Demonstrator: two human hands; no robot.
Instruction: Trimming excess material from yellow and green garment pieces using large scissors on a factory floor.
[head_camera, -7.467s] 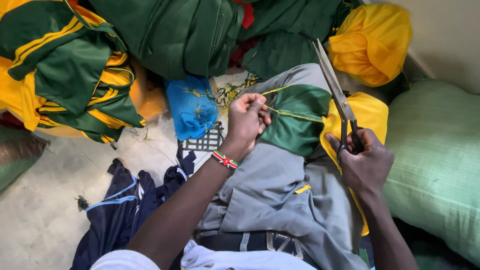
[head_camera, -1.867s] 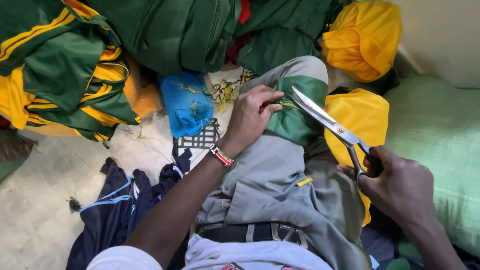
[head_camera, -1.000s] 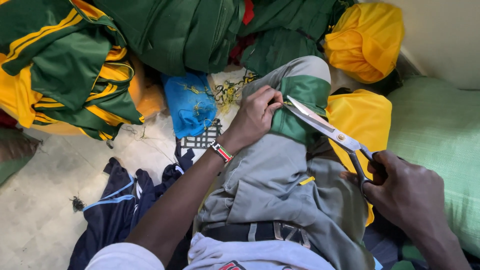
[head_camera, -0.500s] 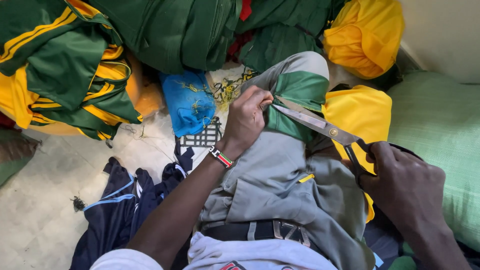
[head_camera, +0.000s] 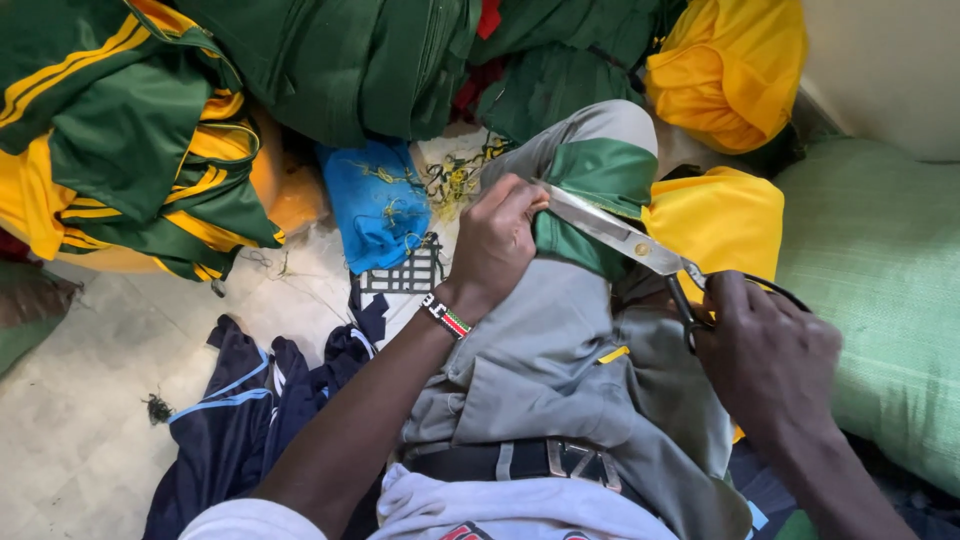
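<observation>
My left hand (head_camera: 497, 243) pinches the edge of a green and yellow garment (head_camera: 600, 175) draped over my raised knee, with a striped bead bracelet (head_camera: 446, 316) on that wrist. My right hand (head_camera: 768, 360) grips the black handles of large steel scissors (head_camera: 625, 236). The blades point left and their tips meet my left fingers at the green cloth. The yellow part of the garment (head_camera: 720, 220) hangs to the right of my knee, behind the scissors. I cannot tell whether the blades are apart.
Folded green and yellow garments (head_camera: 120, 140) are piled at the top left, more green cloth (head_camera: 340, 60) at top centre. A yellow bundle (head_camera: 730, 65) sits top right, a green sack (head_camera: 880, 290) at right. A blue cloth (head_camera: 380, 200) and dark navy clothes (head_camera: 250, 400) lie on the floor.
My right hand has swung the scissors down from upright and brought the blade tips left to my left fingers at the garment's edge. My left hand stayed on the cloth.
</observation>
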